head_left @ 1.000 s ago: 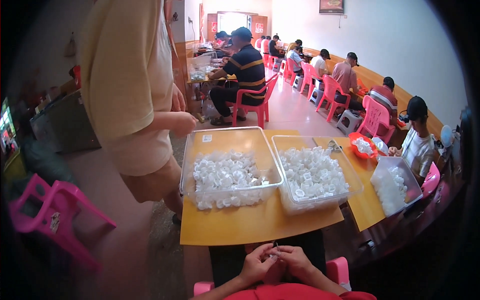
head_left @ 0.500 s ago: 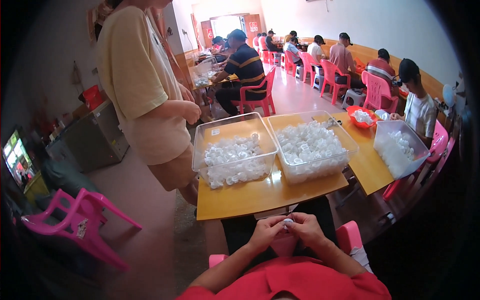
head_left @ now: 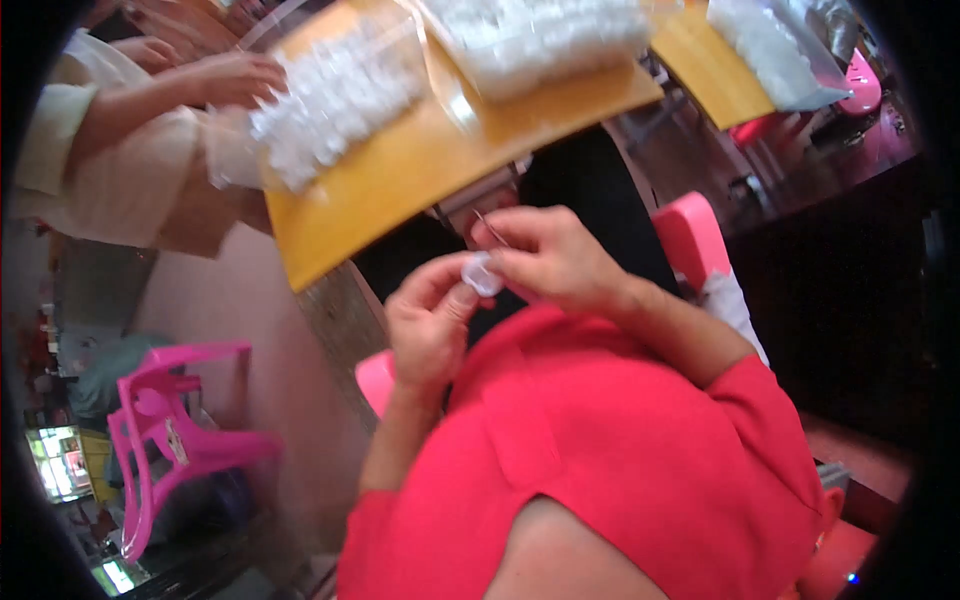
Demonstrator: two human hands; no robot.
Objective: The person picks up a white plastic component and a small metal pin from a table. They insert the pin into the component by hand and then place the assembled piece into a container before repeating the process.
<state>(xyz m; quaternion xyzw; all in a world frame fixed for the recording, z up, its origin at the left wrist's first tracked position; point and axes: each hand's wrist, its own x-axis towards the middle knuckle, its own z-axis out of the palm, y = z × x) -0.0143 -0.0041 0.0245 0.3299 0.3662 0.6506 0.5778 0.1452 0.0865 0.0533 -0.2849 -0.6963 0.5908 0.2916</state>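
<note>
Over my lap, my left hand (head_left: pixel 428 322) pinches a small round white translucent plastic piece (head_left: pixel 482 274) between thumb and fingers. Close beside it on the right, my right hand (head_left: pixel 560 258) is closed on a thin, needle-like tool (head_left: pixel 490 228), whose tip points up and to the left. The right thumb lies at the upper edge of the round piece; blur hides whether they touch. Beyond my hands, a clear plastic bin (head_left: pixel 232 152) and a second clear bin (head_left: pixel 520 88) hold heaps of similar white pieces on a yellow tabletop (head_left: pixel 350 225).
At the left, a standing person's hand (head_left: pixel 240 80) reaches over the nearer bin. A pink plastic chair (head_left: pixel 160 420) stands on the floor at left. Pink armrests (head_left: pixel 695 235) flank me. Another clear bin (head_left: pixel 815 85) sits on a tabletop at the far right.
The view has tilted down and turned, so my hands appear higher and larger. The standing person's hand has moved over to the left bin. I still hold the white piece.
</note>
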